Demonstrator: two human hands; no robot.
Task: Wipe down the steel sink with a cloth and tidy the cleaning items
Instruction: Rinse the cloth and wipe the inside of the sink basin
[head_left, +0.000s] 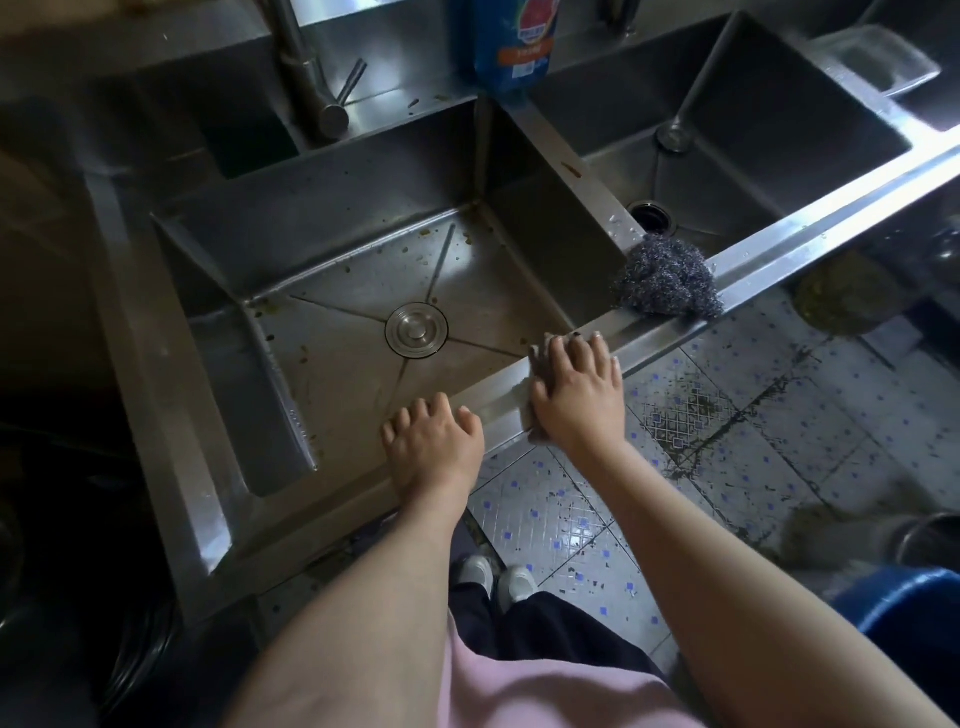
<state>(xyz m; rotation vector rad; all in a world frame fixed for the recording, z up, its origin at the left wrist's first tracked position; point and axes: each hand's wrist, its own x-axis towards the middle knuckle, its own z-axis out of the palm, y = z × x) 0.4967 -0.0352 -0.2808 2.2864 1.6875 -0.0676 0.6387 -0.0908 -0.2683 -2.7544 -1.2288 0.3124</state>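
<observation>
So, right hand (579, 395) flat, pressing cloth (538, 364) onto sink rim (496, 402); left hand (434, 441) rests open beside it, probably bracing me.

A single wide-angle camera, worn on the head of a person standing at the steel sink (332, 202), looks forward and steeply down. Both forearms run up from the bottom edge to mid-frame, where the left hand (434, 441) and right hand (576, 395) rest on the near rim, close to the lens. The tap (306, 67) meets the top edge; tiled floor (571, 519) and shoes (498, 574) show below.
</observation>
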